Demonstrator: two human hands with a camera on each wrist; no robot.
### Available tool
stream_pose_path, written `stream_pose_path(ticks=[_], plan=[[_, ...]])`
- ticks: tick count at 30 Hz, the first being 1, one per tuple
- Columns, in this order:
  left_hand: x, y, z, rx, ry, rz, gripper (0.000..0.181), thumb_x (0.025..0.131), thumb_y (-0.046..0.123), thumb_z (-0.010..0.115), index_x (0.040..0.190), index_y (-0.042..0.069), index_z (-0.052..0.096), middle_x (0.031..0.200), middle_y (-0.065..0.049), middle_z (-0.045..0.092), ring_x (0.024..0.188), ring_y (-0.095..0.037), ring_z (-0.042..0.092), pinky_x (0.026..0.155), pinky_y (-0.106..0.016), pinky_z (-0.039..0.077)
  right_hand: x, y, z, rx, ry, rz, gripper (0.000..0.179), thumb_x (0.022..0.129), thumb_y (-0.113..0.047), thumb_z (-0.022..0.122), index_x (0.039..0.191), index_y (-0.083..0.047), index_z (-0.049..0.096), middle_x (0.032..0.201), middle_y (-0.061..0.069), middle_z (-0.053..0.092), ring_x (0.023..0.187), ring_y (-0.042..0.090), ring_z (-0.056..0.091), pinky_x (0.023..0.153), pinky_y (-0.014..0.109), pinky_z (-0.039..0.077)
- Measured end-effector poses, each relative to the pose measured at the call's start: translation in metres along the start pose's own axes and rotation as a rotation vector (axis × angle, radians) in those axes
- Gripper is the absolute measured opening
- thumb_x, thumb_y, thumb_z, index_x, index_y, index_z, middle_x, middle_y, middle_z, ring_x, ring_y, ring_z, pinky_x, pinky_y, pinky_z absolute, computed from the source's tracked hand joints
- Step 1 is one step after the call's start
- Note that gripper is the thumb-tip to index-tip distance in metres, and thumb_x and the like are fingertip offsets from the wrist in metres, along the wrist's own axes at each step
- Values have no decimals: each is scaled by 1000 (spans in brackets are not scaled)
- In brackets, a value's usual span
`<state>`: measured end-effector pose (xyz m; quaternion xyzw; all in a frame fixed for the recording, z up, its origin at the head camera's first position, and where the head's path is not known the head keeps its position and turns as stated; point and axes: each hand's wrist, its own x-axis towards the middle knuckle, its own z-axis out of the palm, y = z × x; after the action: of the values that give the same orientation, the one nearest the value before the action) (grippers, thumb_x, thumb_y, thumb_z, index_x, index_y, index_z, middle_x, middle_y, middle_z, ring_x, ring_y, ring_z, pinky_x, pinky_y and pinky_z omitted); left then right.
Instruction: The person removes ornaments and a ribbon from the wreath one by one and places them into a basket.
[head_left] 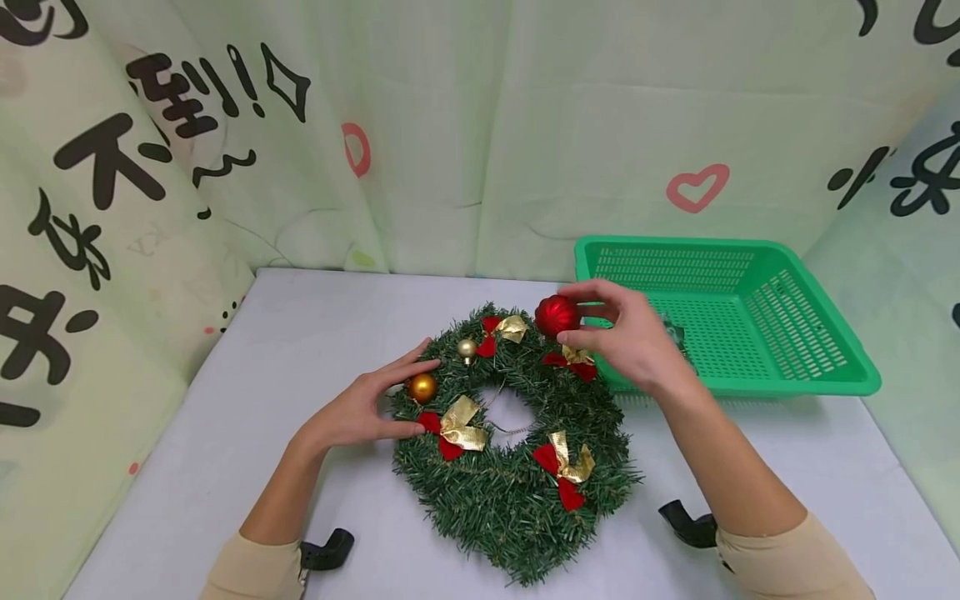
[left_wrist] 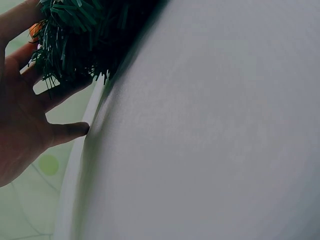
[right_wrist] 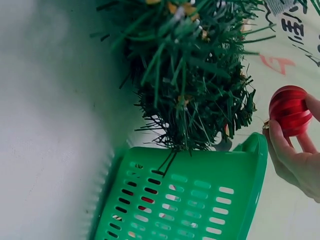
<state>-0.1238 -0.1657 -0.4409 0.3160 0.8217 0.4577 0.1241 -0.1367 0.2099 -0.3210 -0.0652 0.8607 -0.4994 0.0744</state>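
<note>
A green wreath [head_left: 517, 500] lies on the table, trimmed with several red and gold bows [head_left: 462, 427], a small gold bauble [head_left: 467, 347] and an orange-gold bauble [head_left: 423, 387]. Between its fingers and thumb, my right hand [head_left: 626, 333] holds a ribbed red bauble [head_left: 557, 316] at the wreath's upper right; the right wrist view shows this red bauble [right_wrist: 289, 111] with its gold cap downward. My left hand [head_left: 367, 408] rests along the wreath's left edge, fingers spread around the orange-gold bauble. In the left wrist view, the left hand [left_wrist: 22, 110] has its thumb stretched away from the greenery.
A green plastic basket [head_left: 795, 388] stands at the back right, close beside the wreath, with a small dark green item [head_left: 675, 335] inside. The white tabletop [head_left: 300, 333] ends at a printed curtain [head_left: 480, 150] behind.
</note>
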Motion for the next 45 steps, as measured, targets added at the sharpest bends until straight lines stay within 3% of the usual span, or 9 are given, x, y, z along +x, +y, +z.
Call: stream_pose_path(ticks=[9, 20, 40, 45], plan=[[0, 0, 1, -10, -4, -7, 84, 86, 24, 87, 159, 23, 45, 175, 6, 16, 160, -30, 21, 123, -67, 25, -1, -1, -7, 4, 25, -7, 51, 90, -19, 84, 137, -19, 65, 139, 5, 65, 132, 27, 60, 96, 44, 51], [0, -1, 1, -19, -3, -14, 84, 87, 24, 87, 159, 24, 45, 175, 7, 16, 161, -29, 20, 123, -67, 24, -6, -1, -17, 7, 59, -4, 51, 92, -25, 82, 139, -22, 63, 140, 5, 64, 129, 24, 61, 70, 35, 58], [0, -2, 1, -23, -6, -15, 84, 87, 25, 87, 160, 26, 45, 175, 8, 15, 161, -30, 19, 123, -68, 24, -9, 13, -31, -26, 134, 23, 55, 94, -31, 80, 145, -21, 60, 147, 6, 59, 137, 29, 56, 83, 29, 57], [0, -1, 1, -18, -4, -11, 84, 87, 25, 87, 160, 26, 45, 175, 7, 15, 161, -30, 20, 122, -68, 25, -8, 18, -36, -28, 143, 40, 57, 94, -31, 79, 146, -21, 59, 148, 7, 58, 138, 30, 55, 91, 37, 54]])
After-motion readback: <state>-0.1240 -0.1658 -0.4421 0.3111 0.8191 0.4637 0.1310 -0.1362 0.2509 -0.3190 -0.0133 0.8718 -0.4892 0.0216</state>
